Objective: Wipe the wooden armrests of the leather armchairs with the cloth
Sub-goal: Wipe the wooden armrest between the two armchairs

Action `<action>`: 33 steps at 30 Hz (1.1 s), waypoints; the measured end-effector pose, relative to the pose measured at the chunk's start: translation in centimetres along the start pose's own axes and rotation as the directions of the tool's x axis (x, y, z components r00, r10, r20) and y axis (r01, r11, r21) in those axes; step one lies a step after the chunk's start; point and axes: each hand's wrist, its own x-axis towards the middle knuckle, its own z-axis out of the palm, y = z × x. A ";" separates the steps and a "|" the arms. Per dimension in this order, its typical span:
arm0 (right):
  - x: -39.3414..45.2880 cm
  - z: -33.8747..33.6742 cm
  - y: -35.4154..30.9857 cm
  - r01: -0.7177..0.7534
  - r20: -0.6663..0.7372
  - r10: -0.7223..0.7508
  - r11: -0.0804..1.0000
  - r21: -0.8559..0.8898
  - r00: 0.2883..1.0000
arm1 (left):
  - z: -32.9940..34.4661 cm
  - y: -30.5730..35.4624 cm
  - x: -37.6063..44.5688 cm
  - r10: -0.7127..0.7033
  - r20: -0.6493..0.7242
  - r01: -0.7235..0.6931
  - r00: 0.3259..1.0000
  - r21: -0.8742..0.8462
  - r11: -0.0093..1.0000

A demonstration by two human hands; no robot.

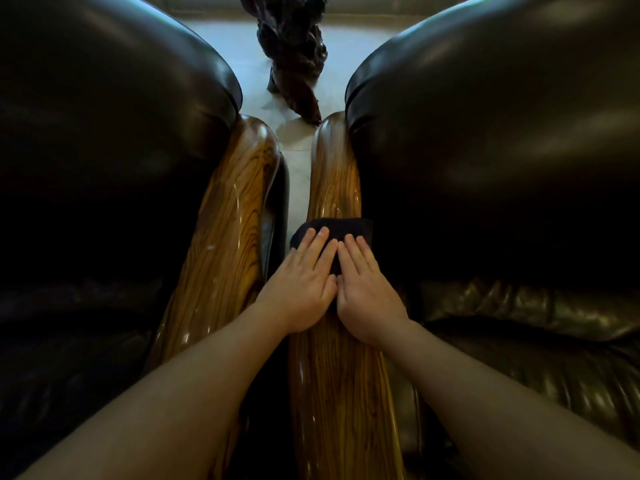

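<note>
Two dark leather armchairs stand side by side, each with a glossy striped wooden armrest. A dark cloth point(346, 229) lies across the right chair's armrest point(334, 181) about halfway along. My left hand point(304, 278) and my right hand point(363, 289) rest flat on the cloth side by side, fingers straight and pointing away from me, pressing it onto the wood. Most of the cloth is hidden under my palms. The left chair's armrest point(228, 216) lies bare to the left, with small wet streaks on it.
The left armchair point(104, 133) and right armchair point(502, 133) fill both sides. A narrow gap with pale floor point(298, 161) runs between the armrests. A dark carved wooden sculpture point(294, 57) stands on the floor beyond the gap.
</note>
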 end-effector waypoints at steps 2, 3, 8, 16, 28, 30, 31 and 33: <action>-1.5 0.4 -0.3 -0.010 0.002 0.010 1.000 0.011 1.000 | 0.5 0.5 -1.4 -0.005 -0.006 0.005 1.000 0.025 1.000; -2.3 0.6 -0.5 -0.019 0.005 0.019 1.000 0.025 1.000 | 0.8 0.9 -2.2 -0.011 -0.001 0.011 1.000 0.038 0.999; -5.4 1.7 -0.9 -0.040 0.016 0.040 0.999 0.006 0.999 | 2.1 2.2 -5.3 -0.026 -0.001 0.026 1.000 0.085 0.996; -10.8 3.9 -1.4 -0.044 -0.016 0.044 0.998 -0.047 0.999 | 5.0 4.0 -10.3 -0.035 -0.046 0.043 0.998 0.178 0.983; -19.8 8.2 -2.1 -0.103 -0.060 0.097 0.989 -0.105 0.994 | 9.3 7.0 -18.1 0.030 -0.072 -0.014 0.997 0.218 0.976; -20.9 8.6 -2.1 -0.106 -0.041 0.102 0.988 -0.113 0.994 | 10.2 7.2 -19.1 0.034 -0.068 -0.019 0.997 0.204 0.979; -21.3 8.6 -2.1 -0.104 -0.032 0.101 0.988 -0.114 0.994 | 10.6 7.3 -19.4 0.033 -0.067 -0.019 0.997 0.203 0.979; -21.8 8.7 -2.1 -0.097 -0.009 0.096 0.988 -0.118 0.995 | 11.1 7.4 -19.9 0.035 -0.063 -0.021 0.997 0.212 0.977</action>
